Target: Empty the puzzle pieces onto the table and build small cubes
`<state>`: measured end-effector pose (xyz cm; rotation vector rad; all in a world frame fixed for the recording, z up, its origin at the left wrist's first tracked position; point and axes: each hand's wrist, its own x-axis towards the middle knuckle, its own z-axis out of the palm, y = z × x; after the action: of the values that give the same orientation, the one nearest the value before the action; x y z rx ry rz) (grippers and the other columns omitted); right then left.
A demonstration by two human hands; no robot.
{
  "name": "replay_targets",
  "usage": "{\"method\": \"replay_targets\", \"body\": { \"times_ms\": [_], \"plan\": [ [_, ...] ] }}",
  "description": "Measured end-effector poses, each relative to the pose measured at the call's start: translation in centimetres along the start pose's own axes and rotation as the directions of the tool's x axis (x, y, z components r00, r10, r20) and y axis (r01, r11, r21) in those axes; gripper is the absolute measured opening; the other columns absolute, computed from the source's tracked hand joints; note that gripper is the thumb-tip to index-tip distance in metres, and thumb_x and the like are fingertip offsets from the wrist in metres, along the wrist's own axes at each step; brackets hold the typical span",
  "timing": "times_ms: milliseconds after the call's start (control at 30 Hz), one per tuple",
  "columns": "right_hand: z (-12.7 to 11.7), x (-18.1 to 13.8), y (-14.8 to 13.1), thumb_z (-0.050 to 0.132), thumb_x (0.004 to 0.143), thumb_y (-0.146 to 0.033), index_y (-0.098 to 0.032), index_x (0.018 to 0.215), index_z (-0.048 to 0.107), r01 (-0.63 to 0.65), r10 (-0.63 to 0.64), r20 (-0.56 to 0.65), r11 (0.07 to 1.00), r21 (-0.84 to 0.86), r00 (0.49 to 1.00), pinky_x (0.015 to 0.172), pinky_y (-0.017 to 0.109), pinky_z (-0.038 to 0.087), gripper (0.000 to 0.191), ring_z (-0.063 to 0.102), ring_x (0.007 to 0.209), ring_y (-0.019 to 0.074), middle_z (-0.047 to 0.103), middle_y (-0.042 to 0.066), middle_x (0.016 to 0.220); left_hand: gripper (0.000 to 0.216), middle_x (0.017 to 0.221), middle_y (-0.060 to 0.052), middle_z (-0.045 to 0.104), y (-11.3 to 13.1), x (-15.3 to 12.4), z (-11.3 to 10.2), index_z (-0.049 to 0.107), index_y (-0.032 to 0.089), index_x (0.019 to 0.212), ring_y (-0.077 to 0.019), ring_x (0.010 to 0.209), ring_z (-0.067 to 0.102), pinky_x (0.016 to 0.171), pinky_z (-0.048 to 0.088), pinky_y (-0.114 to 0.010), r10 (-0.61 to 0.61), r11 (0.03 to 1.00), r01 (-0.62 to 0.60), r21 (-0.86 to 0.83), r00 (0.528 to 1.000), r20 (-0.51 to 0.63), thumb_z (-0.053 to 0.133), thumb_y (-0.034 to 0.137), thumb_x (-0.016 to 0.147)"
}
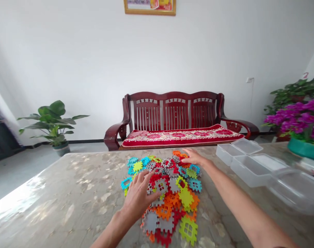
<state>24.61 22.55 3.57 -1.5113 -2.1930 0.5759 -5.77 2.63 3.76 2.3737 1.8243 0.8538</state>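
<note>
A heap of flat interlocking plastic tiles (172, 193) in red, orange, grey, green and blue lies on the marble-patterned table (69, 193). My left hand (138, 196) rests palm down on the heap's left side, fingers spread over grey and red tiles. Reaching to the far edge of the heap, my right hand (194, 157) lies over orange and red tiles; whether it grips one I cannot tell.
Clear plastic boxes (246, 162) with lids stand in a row at the table's right. A teal pot of purple flowers (301, 137) sits at the far right. Beyond the table are a red wooden bench (175, 120) and a potted plant (53, 127).
</note>
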Motion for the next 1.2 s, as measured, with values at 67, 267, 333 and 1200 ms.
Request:
{"method": "replay_targets", "body": {
  "times_ms": [67,267,333,1200],
  "plan": [
    [0.7,1.5,0.8,0.082,0.053,-0.046,-0.017,0.135,0.051,-0.021,0.022,0.041,1.0,-0.013,0.999,0.112,0.049,0.024,0.093,0.032,0.136,0.0387,0.043,0.017,0.145,0.072,0.14,-0.008,0.046,-0.3,-0.3,0.4,0.047,0.032,0.135,-0.0325,0.128,0.041,0.103,0.037,-0.05,-0.02,1.0,0.018,0.02,0.997,0.07,0.071,0.04,0.068],
    [2.2,3.0,2.2,0.084,0.046,-0.04,-0.025,0.131,0.055,-0.03,0.038,0.162,0.998,-0.049,0.986,0.096,0.04,0.043,0.092,0.056,0.113,0.0306,0.06,0.009,0.124,0.1,0.15,-0.01,0.031,0.3,-0.5,1.5,0.031,0.038,0.146,-0.0361,0.136,0.032,0.106,0.034,-0.05,-0.02,1.0,0.016,0.018,0.968,0.249,0.077,0.036,0.056],
    [2.6,2.9,2.0,0.084,0.044,-0.034,-0.023,0.124,0.061,-0.001,0.01,0.147,0.998,-0.059,0.989,0.091,0.04,0.045,0.084,0.059,0.104,0.0296,0.064,0.009,0.114,0.092,0.15,-0.009,0.032,0.5,-0.5,2.0,0.036,0.039,0.143,-0.0335,0.133,0.036,0.105,0.037,-0.047,-0.006,1.0,0.006,0.0,0.97,0.242,0.073,0.031,0.059],
    [2.2,3.8,-2.4,0.04,0.091,-0.053,-0.021,0.135,0.051,0.014,0.003,-0.059,0.96,0.281,0.998,0.107,0.044,0.037,0.055,0.048,0.128,0.0262,0.055,0.01,0.136,0.043,0.117,-0.006,0.062,-6.7,5.0,1.1,0.057,0.021,0.113,-0.0199,0.11,0.057,0.096,0.046,-0.038,-0.351,0.907,0.304,-0.291,0.928,-0.124,0.041,0.011,0.075]
  ]
}}
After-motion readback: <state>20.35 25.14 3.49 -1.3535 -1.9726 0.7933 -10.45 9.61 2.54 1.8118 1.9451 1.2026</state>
